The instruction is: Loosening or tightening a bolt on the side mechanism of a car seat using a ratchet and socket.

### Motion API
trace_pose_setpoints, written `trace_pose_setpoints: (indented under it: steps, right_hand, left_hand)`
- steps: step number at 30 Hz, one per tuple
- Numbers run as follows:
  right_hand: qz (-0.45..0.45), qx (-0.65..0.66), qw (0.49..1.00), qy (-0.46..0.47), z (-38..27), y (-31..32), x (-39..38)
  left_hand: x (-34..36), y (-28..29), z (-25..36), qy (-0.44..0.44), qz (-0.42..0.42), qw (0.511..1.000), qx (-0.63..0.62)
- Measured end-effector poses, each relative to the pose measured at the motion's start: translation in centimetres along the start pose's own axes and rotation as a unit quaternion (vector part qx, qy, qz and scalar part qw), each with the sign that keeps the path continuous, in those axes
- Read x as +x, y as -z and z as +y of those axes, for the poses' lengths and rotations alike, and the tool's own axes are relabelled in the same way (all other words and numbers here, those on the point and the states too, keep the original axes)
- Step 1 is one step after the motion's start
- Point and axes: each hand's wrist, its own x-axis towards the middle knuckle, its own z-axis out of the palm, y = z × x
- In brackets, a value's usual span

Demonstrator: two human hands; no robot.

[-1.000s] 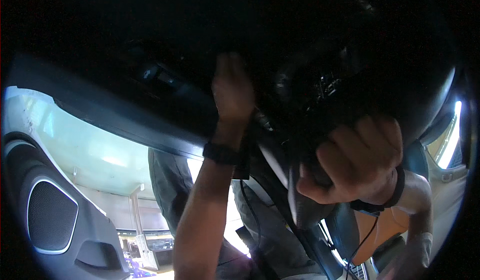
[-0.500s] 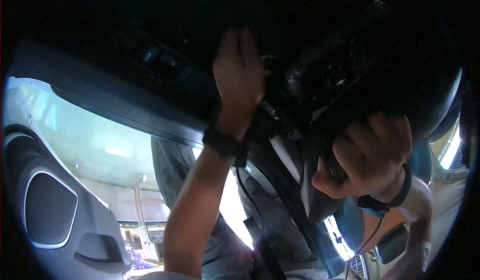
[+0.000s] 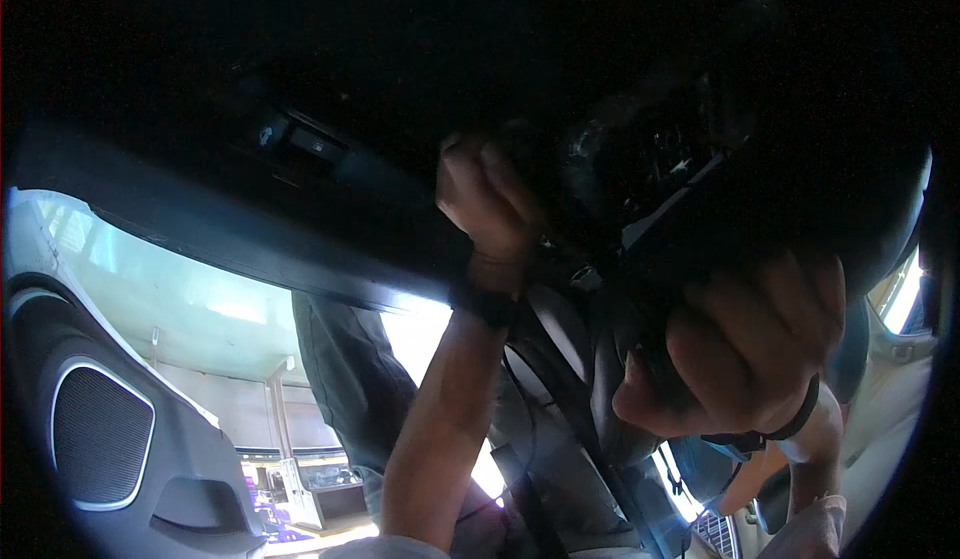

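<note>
In the dark underside of what looks like a vehicle dashboard, my left hand (image 3: 488,197) is raised with its fingers curled in. Their tips are lost in shadow, and anything between them is hidden. To its left runs a dark lower panel (image 3: 250,229) with a small switch block (image 3: 300,141) set in it. My right hand (image 3: 750,349) is closed around a dark part, thumb toward the left; I cannot make out what that part is. Between the hands and farther up lies a dim opening (image 3: 665,159) with exposed fittings.
A grey door panel (image 3: 190,479) with a round-cornered speaker grille (image 3: 103,434) stands at the left. Grey trousers (image 3: 345,359) show below the dash panel. A dark cable (image 3: 530,429) hangs near my left forearm. Bright light comes through the doorway.
My left hand has drawn back, down and slightly right, with its fingers curling in. My right hand has shifted slightly downward, still closed. The view has moved a little.
</note>
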Motion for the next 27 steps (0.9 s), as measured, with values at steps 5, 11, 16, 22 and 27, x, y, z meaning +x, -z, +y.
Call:
trace_pose_setpoints:
  steps: [5,11,16,22,27]
  right_hand:
    - [0.027,-0.011,1.000,0.000,0.8,-0.3,0.8]
    - [0.050,0.003,0.998,-0.024,1.0,-1.1,0.8]
    - [0.029,0.002,0.998,-0.058,0.6,-1.1,0.7]
    - [0.061,-0.001,0.998,-0.011,1.0,-1.9,0.6]
    - [0.045,-0.010,0.999,0.001,0.8,-1.3,0.8]
  left_hand:
    - [0.7,-1.0,1.7,0.046,-0.040,0.988,0.139]
    - [2.6,-0.5,3.1,0.117,-0.169,0.958,0.198]
    - [4.6,0.4,0.0,-0.146,-0.244,0.896,0.342]
    - [9.8,3.6,1.0,0.109,-0.390,0.911,-0.076]
    - [10.8,4.5,1.5,0.001,-0.384,0.921,0.067]
